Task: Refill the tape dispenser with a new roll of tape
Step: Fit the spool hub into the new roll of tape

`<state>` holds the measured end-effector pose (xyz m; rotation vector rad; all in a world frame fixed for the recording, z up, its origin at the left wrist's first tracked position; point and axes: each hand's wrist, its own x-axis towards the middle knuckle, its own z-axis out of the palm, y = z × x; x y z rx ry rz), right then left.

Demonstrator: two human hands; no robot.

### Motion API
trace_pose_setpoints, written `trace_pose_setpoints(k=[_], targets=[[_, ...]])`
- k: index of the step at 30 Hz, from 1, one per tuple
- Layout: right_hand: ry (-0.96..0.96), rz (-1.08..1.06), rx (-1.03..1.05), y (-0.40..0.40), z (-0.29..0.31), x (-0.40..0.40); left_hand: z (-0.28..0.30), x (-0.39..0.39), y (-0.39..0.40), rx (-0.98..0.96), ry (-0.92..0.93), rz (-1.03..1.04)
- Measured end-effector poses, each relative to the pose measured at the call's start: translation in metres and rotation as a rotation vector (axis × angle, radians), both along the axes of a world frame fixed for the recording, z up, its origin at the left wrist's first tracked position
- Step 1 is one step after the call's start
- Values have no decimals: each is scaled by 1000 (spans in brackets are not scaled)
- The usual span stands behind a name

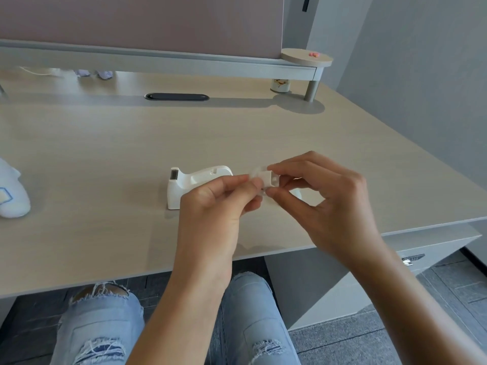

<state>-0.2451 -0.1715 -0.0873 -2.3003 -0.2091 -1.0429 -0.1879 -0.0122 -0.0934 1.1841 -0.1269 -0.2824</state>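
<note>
- The worktop point(110, 159) is a pale wood-grain surface filling most of the view, with a raised grey shelf point(163, 61) along its far edge and a dark oval cable slot point(176, 96) just in front of that shelf.
- The person sits at the near edge, knees in ripped light-blue jeans point(100, 327) showing below it.
- The right hand point(324, 198) is held above the worktop, thumb and fingers closed in a pinch on one side of a small clear roll of tape point(264, 180) with a white core piece.
- The left hand point(210, 209) meets it from the other side, thumb and forefinger pinched on the roll's left edge; the remaining fingers are curled in.
- The white tape dispenser point(189, 184) stands on the worktop just behind and left of the left hand, its cutter end pointing left and its cradle empty.
- A white object point(11, 196) with a blue mark lies at the left edge, well apart.
- A small patterned cup point(279, 85) stands under the shelf's round end, which carries something small and pink point(314, 54).
</note>
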Motion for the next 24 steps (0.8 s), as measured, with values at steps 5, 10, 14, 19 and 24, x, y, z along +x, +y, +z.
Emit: trace_pose_setpoints(k=[5,10,14,19,24], targets=[[108,-14,293,-8,-6,-20,-6,-9,-14,40,-67,-27],[98,-144,694,-33,-15,-44,-22,-20,-29,203,-164,13],[132,-275,799,-58,-24,-61,-35,-29,-48,406,-293,-23],[167,-306,862,-77,-31,-72,-36,-35,-91,615,-506,-61],[180,-304,912,-88,-32,-77,-32,-26,-131,729,-594,-84]])
